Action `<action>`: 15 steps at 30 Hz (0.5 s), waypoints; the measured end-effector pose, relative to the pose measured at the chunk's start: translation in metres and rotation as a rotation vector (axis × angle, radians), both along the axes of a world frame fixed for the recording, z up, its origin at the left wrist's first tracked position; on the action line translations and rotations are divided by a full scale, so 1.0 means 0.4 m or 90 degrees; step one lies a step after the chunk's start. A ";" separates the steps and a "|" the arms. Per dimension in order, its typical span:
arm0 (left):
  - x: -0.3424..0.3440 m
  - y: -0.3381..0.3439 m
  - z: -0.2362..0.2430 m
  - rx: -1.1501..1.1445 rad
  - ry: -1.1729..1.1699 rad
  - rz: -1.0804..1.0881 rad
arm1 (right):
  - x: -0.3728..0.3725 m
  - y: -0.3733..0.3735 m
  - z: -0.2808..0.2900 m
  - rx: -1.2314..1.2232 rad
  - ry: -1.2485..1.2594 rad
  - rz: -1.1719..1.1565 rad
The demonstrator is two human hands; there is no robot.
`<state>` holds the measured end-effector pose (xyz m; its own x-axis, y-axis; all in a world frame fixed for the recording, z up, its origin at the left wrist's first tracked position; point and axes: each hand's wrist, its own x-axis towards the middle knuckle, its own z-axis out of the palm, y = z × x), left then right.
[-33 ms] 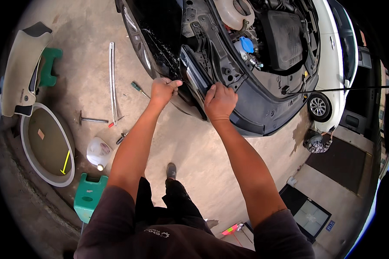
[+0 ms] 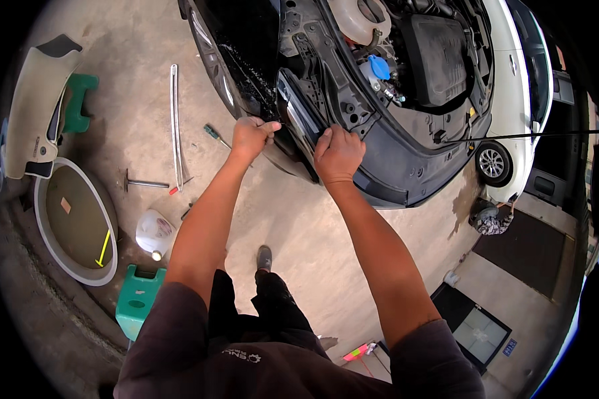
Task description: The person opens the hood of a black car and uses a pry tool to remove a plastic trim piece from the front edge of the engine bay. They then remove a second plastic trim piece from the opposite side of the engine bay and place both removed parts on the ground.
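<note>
A white car [image 2: 512, 73] stands with its hood up and its front bumper off, so the dark front frame [image 2: 393, 166] is bare. I am holding a dark headlight unit [image 2: 298, 123] at the car's front corner. My left hand [image 2: 249, 136] is closed around its left end, beside the front wheel [image 2: 209, 53]. My right hand [image 2: 338, 154] grips its lower right edge, fingers curled over the rim. Behind it are the black engine cover [image 2: 439, 60] and a blue cap [image 2: 379, 66].
On the concrete to the left lie a green-handled screwdriver [image 2: 213, 132], a long white trim strip [image 2: 174, 126], a T-shaped tool [image 2: 143, 183], a white jug [image 2: 154, 233], a green stool [image 2: 138, 299], a round basin [image 2: 73, 226] and a detached beige bumper [image 2: 36, 113]. Another person [image 2: 489, 216] crouches by the far wheel.
</note>
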<state>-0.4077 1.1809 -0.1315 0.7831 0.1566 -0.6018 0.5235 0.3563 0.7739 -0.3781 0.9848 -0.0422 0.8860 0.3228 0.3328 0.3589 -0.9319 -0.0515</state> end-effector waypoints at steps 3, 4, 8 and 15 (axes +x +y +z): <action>0.017 0.023 0.042 0.113 0.004 -0.111 | 0.002 -0.008 -0.007 0.010 -0.011 -0.006; 0.015 0.023 0.068 0.148 -0.001 -0.141 | -0.002 -0.012 -0.002 0.017 -0.018 -0.006; 0.041 0.015 0.213 0.601 -0.207 -0.210 | 0.012 -0.018 0.006 0.054 -0.041 -0.004; 0.190 -0.078 0.332 0.641 -0.365 0.010 | 0.023 -0.032 0.027 0.142 -0.006 0.007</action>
<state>-0.3316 1.1497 0.0013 0.8947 0.3749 0.2429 0.0055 -0.5529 0.8332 -0.3689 0.9721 -0.0314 0.8795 0.2496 0.4052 0.3701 -0.8940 -0.2526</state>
